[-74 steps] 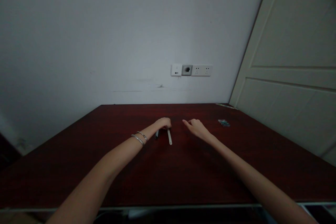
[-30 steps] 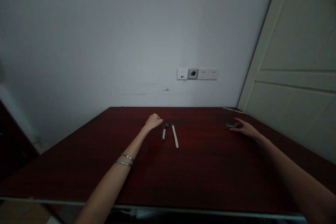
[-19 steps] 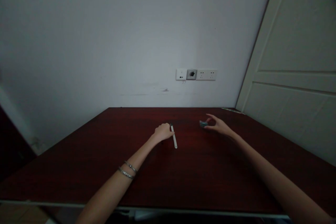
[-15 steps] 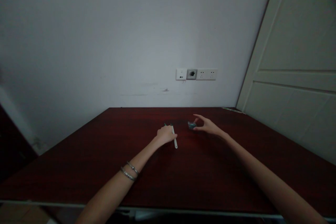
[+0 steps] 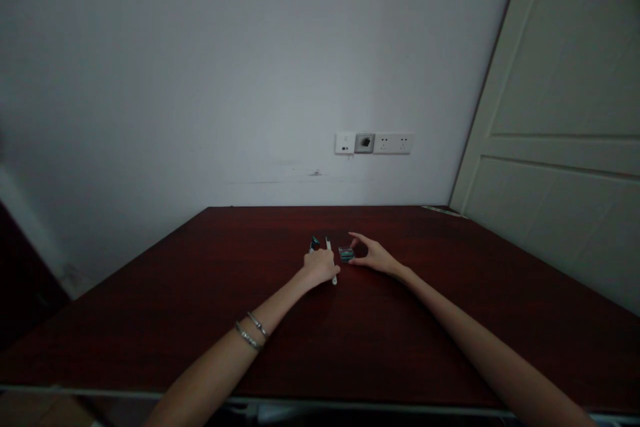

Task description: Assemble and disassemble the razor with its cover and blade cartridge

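My left hand (image 5: 319,268) is closed around a slim white-handled tool (image 5: 329,247) with a dark tip, which pokes out beyond the knuckles and below the thumb. From the same hand's far side sticks out the dark head of what looks like a razor (image 5: 315,241); its handle is mostly hidden by the fingers. Just to the right, my right hand (image 5: 373,257) pinches a small clear-and-teal case (image 5: 346,254) by its right end, thumb nearer me and index finger arched over the far side. The case is low over or on the tabletop, and its contents are too small to make out.
The dark red wooden table (image 5: 200,280) reaches back to a pale wall. Sockets and a switch plate (image 5: 374,143) are set in the wall above it. A pale panelled door (image 5: 555,147) borders the right side. A thin strip (image 5: 443,211) lies at the back right corner.
My right hand has brought the small case left and towards me, close to the left hand. My left hand has shifted slightly nearer, showing more of the razor head and the white tool's tip.
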`<state>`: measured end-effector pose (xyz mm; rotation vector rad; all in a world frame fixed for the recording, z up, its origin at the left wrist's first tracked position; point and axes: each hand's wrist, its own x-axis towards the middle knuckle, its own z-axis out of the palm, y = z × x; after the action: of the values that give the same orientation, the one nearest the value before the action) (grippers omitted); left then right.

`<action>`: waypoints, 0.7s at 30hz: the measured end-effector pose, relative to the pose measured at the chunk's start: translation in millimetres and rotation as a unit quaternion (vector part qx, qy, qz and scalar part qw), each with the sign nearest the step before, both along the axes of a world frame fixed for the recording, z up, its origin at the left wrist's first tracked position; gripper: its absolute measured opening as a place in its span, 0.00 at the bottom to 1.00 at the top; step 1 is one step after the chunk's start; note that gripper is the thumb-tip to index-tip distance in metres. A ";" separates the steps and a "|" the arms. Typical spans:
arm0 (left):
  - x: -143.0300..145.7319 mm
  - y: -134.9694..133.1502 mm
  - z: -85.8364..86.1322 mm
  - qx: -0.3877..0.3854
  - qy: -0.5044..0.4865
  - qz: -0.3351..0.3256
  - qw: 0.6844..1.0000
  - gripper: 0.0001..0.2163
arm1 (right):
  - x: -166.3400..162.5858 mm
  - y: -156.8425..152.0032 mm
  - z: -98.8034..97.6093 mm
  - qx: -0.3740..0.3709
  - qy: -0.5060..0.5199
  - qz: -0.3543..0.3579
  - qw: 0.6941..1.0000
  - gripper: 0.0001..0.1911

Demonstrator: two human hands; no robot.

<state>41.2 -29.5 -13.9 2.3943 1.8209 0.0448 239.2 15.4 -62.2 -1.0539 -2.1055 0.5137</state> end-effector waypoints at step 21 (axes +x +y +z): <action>-80.2 51.1 30.2 0.107 -0.117 0.158 0.975 0.14 | 22.3 14.4 -3.4 0.088 -0.043 -0.083 0.992 0.16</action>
<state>-39.0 21.6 16.3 2.0843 2.1485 0.5571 261.4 29.8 -65.6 -1.1531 -2.0701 0.2010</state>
